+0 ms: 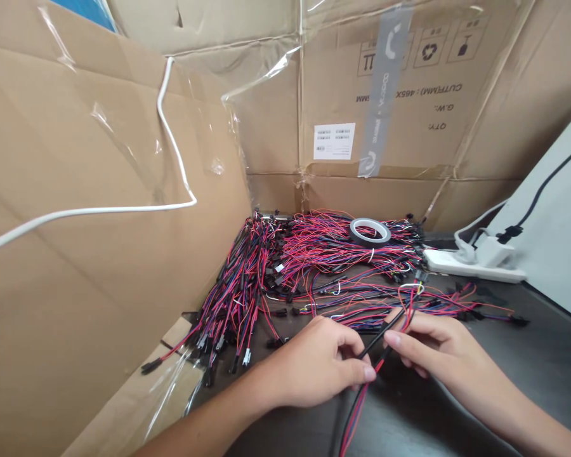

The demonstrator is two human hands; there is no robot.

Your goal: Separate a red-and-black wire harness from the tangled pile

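Between my hands runs a wire harness of red, blue and black wires, part of it in black sleeving. My left hand pinches it between thumb and fingers. Just to the right, my right hand grips the same harness higher up, thumb against the wires. A connector and a white loop show at its upper end; its lower end runs out of view at the bottom. Behind my hands, more wire harnesses lie loosely on the dark table.
Large piles of wire harnesses lie at the back and left. On them rests a roll of tape. A white power strip with plugs sits at the right. Cardboard walls stand left and behind, with a white cable across the left one.
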